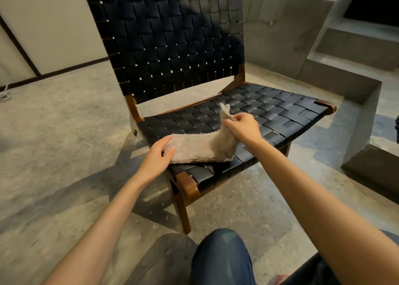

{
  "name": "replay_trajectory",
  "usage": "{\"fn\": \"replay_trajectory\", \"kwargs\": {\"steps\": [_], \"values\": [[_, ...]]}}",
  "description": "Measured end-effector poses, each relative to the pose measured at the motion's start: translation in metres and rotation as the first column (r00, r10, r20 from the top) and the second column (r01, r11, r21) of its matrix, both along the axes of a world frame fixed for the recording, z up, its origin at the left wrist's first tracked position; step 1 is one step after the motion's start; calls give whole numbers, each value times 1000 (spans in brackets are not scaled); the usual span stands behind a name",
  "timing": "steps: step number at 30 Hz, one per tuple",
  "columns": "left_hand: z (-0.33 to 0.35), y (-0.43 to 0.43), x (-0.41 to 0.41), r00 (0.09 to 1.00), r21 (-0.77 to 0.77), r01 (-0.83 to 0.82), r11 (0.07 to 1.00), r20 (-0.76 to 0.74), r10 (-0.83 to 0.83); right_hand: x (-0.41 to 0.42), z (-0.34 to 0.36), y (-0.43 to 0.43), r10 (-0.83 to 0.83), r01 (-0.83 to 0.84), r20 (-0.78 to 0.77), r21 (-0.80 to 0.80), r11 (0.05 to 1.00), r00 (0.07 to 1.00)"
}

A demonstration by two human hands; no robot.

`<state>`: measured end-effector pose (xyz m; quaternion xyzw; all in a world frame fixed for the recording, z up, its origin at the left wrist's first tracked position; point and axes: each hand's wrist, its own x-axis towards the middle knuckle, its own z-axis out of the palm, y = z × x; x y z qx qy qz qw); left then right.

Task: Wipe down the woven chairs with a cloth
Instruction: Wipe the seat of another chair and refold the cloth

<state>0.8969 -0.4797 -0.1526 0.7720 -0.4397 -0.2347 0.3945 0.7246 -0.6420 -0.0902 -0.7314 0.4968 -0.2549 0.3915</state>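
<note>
Well, fuzzy beige cloth (194, 148) on glossy strap-woven chair (280, 110).

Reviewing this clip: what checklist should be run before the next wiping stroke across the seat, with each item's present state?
1. The cloth lies on the chair seat: ok.
2. The cloth is spread flat: not ok, its right end is lifted.
3. The right hand pinches the cloth: ok.
4. The left hand touches the cloth's left end: ok.
5. The cloth is damp: cannot tell.
6. The backrest is wiped: cannot tell.
</note>
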Motion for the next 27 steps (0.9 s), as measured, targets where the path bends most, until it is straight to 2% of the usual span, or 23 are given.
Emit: {"fn": "replay_trajectory", "kwargs": {"steps": [3, 7, 9, 12, 14, 15, 17, 20, 22, 27], "values": [[2, 9, 1, 987, -45, -62, 997, -155, 54, 41, 1, 26, 116, -116, -4, 17, 993, 993], [-2, 14, -1, 980, -32, -156, 987, -131, 151, 76, -14, 54, 278, -287, -166, -34, 957, 946], [-7, 16, -2, 970, -34, -190, 981, -163, 182, 82, -20, 59, 442, -464, -311, 4, 886, 841], [-15, 19, -4, 974, -65, -183, 981, -147, 172, 76, -26, 49, 648, -693, -473, 102, 714, 597], [-18, 20, -6, 972, -99, -189, 977, -162, 172, 63, -29, 39, 711, -736, -539, 227, 639, 451], [-20, 19, -7, 966, -111, -206, 972, -181, 184, 57, -33, 36, 703, -738, -572, 234, 633, 422], [-23, 17, -10, 954, -140, -253, 957, -198, 224, 49, -39, 33, 628, -774, -647, 91, 627, 433], [-28, 15, -14, 953, -210, -275, 938, -189, 236, 47, -45, 34, 553, -834, -696, -122, 538, 459], [-36, 17, -15, 956, -246, -264, 933, -192, 220, 45, -50, 34, 570, -847, -678, -152, 510, 464], [-54, 22, -19, 961, -282, -233, 931, -214, 176, 57, -61, 31, 559, -832, -664, -179, 525, 496]]}}
